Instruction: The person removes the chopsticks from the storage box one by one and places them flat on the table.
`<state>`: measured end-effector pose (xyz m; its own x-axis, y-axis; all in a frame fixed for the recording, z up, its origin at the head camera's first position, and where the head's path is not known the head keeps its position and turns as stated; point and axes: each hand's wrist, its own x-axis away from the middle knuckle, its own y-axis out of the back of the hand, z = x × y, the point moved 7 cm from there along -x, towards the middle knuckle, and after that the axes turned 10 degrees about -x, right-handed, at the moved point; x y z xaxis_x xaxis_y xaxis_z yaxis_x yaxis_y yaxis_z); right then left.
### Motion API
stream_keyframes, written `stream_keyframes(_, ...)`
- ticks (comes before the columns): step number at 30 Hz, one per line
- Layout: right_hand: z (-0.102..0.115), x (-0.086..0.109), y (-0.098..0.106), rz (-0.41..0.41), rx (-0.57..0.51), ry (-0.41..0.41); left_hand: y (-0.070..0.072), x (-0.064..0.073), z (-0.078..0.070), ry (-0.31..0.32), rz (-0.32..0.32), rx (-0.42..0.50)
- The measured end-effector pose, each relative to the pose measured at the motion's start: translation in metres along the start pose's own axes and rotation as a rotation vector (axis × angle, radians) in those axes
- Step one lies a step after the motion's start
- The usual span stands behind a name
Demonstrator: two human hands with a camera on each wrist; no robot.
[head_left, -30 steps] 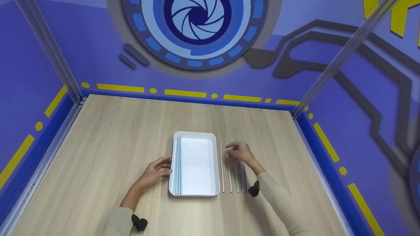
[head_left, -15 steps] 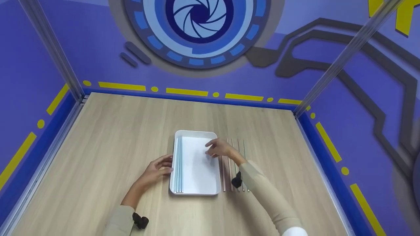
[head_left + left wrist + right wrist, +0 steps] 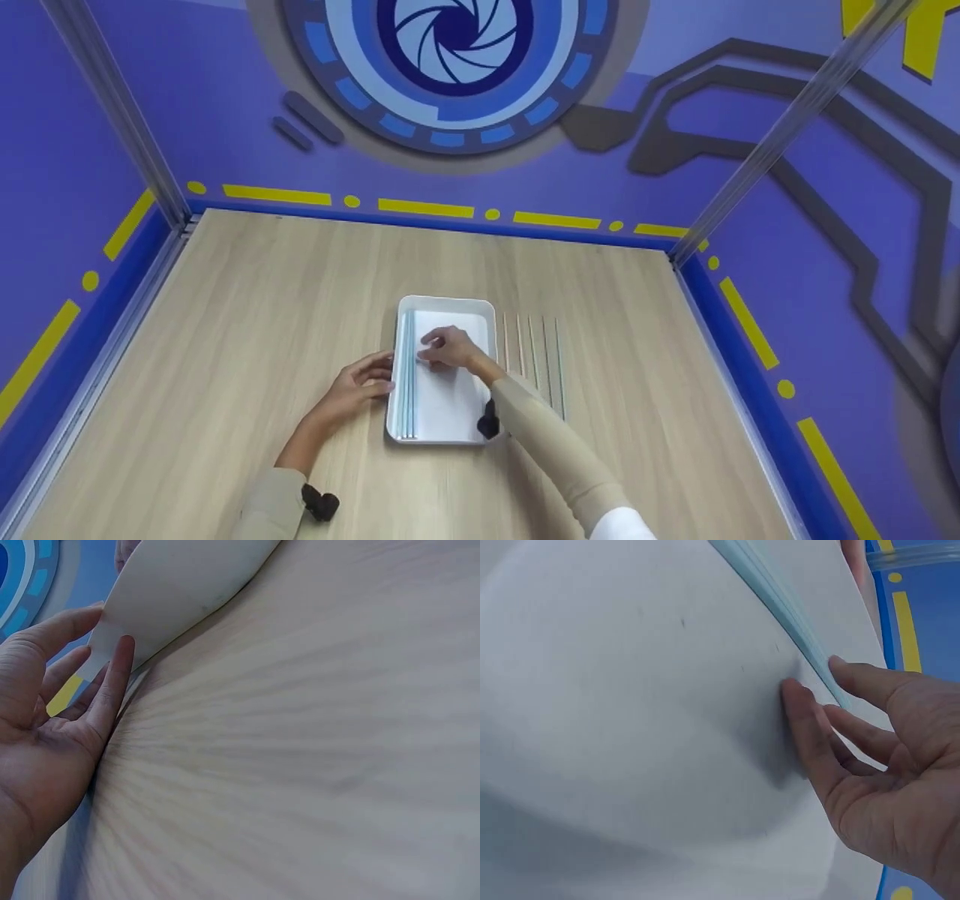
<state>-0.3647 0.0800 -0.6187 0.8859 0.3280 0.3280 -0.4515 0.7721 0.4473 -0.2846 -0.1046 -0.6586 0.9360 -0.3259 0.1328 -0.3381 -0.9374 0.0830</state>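
A white tray (image 3: 446, 304) lies lengthwise on the wooden table, with slim light-blue sticks (image 3: 408, 382), like chopsticks, side by side along its left wall. My left hand (image 3: 356, 386) rests against the tray's left side. In the left wrist view, its extended fingers touch the outer wall (image 3: 180, 592). Over the tray's inside is my right hand (image 3: 454, 349), just right of the light-blue sticks. In the right wrist view, its fingers and thumb are loosely bent, apart and hold nothing; their tips are near the ends of the sticks (image 3: 780, 611).
Right of the tray, several thin sticks (image 3: 534, 352) in pinkish, greenish and blue tones lie in a spaced row on the table (image 3: 262, 300), partly covered by my right sleeve (image 3: 555, 435). Blue-purple panels (image 3: 225, 135) surround the table at the back and sides.
My right hand has moved left from above the row of loose sticks, across the tray's right rim, to beside the light-blue sticks. The left hand stays at the tray's left side.
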Motion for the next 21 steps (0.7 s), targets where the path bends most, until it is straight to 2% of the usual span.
stream_keyframes(4, 0.005, -0.004, -0.011, -0.030, -0.007, 0.041, -0.001, 0.000, -0.001, -0.004, 0.005, 0.013)
stream_keyframes(10, 0.004, -0.003, -0.011, -0.081, -0.024, 0.049, -0.003, -0.001, 0.000, 0.006, 0.018, 0.031)
stream_keyframes(15, 0.005, -0.003, -0.014, -0.094, -0.031, 0.021, -0.002, 0.000, -0.001, 0.006, 0.007, 0.044)
stream_keyframes(21, 0.005, -0.006, -0.019, -0.133, 0.011, -0.057, -0.001, 0.000, -0.001, 0.005, 0.010, 0.027)
